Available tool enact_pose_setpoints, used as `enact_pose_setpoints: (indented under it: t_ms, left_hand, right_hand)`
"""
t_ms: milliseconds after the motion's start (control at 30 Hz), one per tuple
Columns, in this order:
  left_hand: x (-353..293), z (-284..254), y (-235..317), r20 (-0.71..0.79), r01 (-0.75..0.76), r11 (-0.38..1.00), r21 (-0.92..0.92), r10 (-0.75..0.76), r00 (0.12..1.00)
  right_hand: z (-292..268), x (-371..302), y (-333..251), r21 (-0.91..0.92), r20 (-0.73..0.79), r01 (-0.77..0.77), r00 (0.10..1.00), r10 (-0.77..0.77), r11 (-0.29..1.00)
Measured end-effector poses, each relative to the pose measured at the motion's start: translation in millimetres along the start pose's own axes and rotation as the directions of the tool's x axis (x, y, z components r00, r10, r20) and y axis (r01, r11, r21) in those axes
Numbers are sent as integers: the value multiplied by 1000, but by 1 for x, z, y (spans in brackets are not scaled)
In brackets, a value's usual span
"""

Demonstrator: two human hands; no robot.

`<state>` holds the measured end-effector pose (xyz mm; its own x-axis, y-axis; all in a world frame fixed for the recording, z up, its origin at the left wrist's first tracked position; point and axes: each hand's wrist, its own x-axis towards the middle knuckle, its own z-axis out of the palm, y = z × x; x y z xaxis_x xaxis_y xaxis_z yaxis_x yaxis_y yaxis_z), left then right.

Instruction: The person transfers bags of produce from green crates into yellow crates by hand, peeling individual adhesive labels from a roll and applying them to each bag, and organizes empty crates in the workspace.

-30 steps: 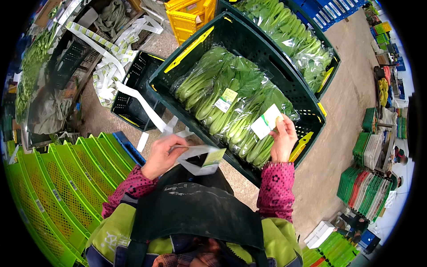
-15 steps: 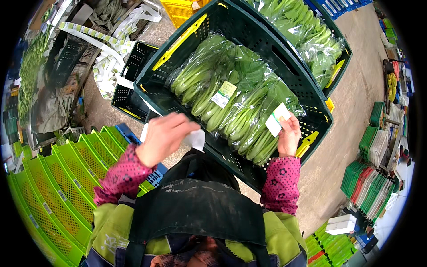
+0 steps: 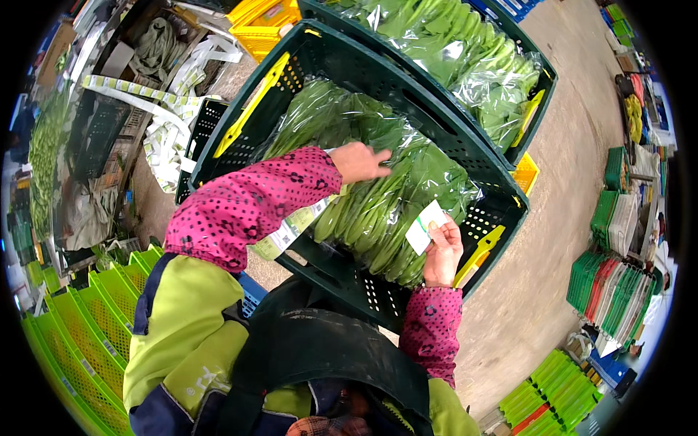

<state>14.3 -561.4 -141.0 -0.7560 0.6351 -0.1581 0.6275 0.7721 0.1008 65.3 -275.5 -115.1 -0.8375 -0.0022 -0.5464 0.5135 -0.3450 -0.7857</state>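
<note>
Plastic-bagged leafy greens (image 3: 429, 174) lie side by side in a dark green crate (image 3: 349, 62) with yellow handles. My left hand (image 3: 360, 162) is over the middle of the bags, fingers stretched out and apart; whether they touch the plastic I cannot tell. Its forearm crosses the crate's near left side and hides part of the greens. Below that forearm, a white and pale green label strip (image 3: 291, 229) shows at the crate's near rim. At the crate's right end, my right hand (image 3: 442, 251) pinches a small white and green label (image 3: 426, 227) above the bags.
Behind stands a second dark crate (image 3: 549, 91) of bagged greens (image 3: 480, 58). Yellow crates (image 3: 265, 25) sit at the far left, near a heap of label strips (image 3: 171, 138). Bright green crates (image 3: 91, 327) line the near left. Stacked crates (image 3: 607, 291) stand along the right.
My left hand has reached from the crate's near left rim out over the bags, its forearm now across them. The right hand still holds its label. The view has shifted slightly.
</note>
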Motion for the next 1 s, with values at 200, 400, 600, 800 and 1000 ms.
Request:
enact_pose_setpoints:
  t_ms: [200, 400, 600, 800, 1000]
  left_hand:
    - [19, 23, -52, -88, 701, 342, -626, -924, 372]
    - [-15, 103, -86, 59, 728, 203, -655, -947, 317]
    - [-60, 29, -87, 81, 675, 150, -723, -951, 298]
    - [-104, 7, -112, -234, 713, 365, -598, -931, 280]
    - [-78, 57, -102, 169, 634, 187, -751, -873, 457]
  right_hand:
    - [-8, 6, -7, 36, -49, 1, 999, 1, 999]
    - [-2, 19, -3, 38, -39, -22, 999, 23, 999]
    - [-2, 23, -14, 29, -51, 28, 998, -26, 999]
    - [7, 26, -12, -7, -30, 22, 999, -23, 1000]
    - [9, 24, -13, 21, 9, 64, 998, -64, 998]
